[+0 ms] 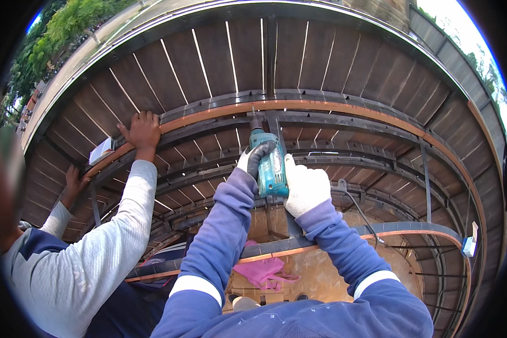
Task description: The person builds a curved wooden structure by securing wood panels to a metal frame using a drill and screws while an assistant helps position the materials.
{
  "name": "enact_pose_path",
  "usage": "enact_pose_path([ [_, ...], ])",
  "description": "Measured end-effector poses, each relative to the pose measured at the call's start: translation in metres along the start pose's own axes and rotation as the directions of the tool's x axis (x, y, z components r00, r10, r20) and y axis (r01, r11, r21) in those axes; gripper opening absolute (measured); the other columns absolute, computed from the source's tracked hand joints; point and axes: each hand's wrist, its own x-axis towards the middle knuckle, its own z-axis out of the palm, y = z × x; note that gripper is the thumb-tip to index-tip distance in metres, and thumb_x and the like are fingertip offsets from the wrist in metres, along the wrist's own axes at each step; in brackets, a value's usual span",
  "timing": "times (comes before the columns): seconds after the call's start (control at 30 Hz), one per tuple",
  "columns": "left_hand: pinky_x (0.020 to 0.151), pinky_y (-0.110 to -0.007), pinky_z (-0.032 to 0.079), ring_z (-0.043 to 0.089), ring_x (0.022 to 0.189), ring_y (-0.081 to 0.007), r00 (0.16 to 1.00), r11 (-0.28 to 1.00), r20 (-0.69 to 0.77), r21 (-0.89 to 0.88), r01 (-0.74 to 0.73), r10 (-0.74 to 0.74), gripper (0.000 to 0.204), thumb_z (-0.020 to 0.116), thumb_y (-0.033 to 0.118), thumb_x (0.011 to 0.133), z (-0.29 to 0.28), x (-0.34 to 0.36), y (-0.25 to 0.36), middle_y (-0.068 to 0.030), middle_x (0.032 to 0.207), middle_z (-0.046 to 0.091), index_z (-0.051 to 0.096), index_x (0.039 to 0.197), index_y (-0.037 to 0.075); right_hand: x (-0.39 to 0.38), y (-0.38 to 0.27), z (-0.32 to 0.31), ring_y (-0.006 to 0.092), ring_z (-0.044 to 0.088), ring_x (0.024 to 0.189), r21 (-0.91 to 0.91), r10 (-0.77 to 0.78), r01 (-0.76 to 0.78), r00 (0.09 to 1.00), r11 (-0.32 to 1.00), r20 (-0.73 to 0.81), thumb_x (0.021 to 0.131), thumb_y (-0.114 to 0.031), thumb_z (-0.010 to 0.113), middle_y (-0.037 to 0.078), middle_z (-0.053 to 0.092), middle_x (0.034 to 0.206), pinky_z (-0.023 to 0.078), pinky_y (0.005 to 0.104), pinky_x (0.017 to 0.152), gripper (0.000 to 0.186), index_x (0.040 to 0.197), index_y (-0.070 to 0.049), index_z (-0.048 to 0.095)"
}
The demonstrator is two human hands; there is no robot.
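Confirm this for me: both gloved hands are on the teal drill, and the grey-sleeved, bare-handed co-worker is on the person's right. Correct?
Not quite: the grey-sleeved, bare-handed co-worker is on the person's left, as the head view shows. The rest is right: the left hand and right hand, both gloved, are on the teal drill.

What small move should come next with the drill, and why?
Perhaps steady the teal drill square to the brown strip: left hand and right hand hold it, its nose points there, and a co-worker's hand rests on the strip.
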Motion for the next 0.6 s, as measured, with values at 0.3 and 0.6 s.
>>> enact_pose_path([
  [0.3,0.081,-0.046,0.067,0.076,0.089,-0.0289,0.998,0.999,0.062,-0.037,-0.017,0.02,0.047,0.079,0.026,0.09,-0.016,0.017,-0.004,-0.0126,0.105,0.073,0.061,0.127,0.003,0.008,0.0,-0.005,0.0267,0.069,0.076,-0.033,-0.005,0.007,0.999,0.999,0.045,0.082,-0.026,0.069,0.011,0.067,0.088,0.048,0.0439,0.074,0.071,0.146,0.001,0.054],
  [0.6,0.085,-0.046,0.067,0.076,0.091,-0.0297,0.997,0.998,0.044,-0.016,-0.06,0.061,0.048,0.077,0.025,0.091,-0.011,0.02,-0.004,-0.0137,0.109,0.073,0.06,0.13,0.003,0.01,0.003,-0.006,0.0269,0.069,0.077,-0.027,0.011,-0.009,0.996,1.0,0.083,0.084,-0.025,0.069,0.012,0.067,0.089,0.048,0.0439,0.075,0.071,0.147,0.002,0.053],
])
